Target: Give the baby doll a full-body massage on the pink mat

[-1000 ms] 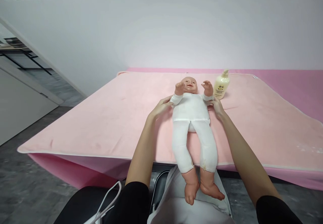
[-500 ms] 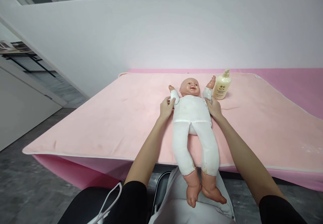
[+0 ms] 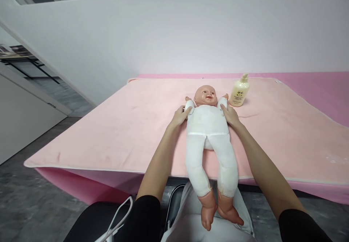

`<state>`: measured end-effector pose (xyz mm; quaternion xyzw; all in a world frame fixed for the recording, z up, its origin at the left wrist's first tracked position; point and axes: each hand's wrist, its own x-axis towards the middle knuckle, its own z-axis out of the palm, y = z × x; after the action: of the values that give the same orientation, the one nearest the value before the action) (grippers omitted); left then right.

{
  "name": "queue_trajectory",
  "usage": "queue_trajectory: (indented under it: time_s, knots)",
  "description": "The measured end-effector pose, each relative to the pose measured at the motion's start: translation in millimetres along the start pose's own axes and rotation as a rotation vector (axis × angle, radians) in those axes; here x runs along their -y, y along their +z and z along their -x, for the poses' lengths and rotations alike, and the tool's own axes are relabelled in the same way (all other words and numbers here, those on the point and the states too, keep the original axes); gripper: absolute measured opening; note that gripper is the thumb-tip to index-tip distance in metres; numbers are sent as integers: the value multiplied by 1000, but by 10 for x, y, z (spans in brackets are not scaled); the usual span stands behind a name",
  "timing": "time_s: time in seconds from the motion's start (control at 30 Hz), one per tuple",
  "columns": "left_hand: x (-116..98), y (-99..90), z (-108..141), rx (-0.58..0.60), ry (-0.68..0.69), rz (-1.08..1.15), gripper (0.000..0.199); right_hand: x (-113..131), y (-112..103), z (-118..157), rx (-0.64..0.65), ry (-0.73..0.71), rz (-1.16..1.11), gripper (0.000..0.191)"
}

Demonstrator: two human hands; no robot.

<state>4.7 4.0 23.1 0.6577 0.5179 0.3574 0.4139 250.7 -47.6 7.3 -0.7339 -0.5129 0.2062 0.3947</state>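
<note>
A baby doll (image 3: 208, 120) with a white cloth body lies on its back on a pink blanket (image 3: 109, 125), its head away from me and its feet hanging past the near edge. My left hand (image 3: 180, 116) is closed round the doll's upper arm on the left side. On the right side, my right hand (image 3: 229, 115) grips the other upper arm, thumb on top. Both doll forearms are bent up beside its head. A pale yellow pump bottle (image 3: 239, 92) stands just beyond my right hand.
A white wall (image 3: 191, 31) rises behind the table. Pink cloth (image 3: 321, 93) shows under the blanket at the right and hangs over the front. A white cable (image 3: 120, 218) lies near my left sleeve, beside a black chair (image 3: 89, 222).
The doll's raised hands have come lower and nearer its head. My hands have shifted slightly with its arms, still holding them.
</note>
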Motion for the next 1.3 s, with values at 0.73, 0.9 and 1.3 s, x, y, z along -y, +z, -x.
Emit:
queue_trajectory:
  time_s: [0.73, 0.9, 1.3]
  knots:
    - [-130, -48, 92, -273, 319, 168, 18, 90, -333, 26, 126, 4, -574, 14]
    - [-100, -41, 89, -137, 412, 162, 14, 44, -232, 1, 38, -194, -682, 15]
    - [10, -156, 24, 217, 349, 253, 15, -23, -307, 32, 182, -373, -435, 16]
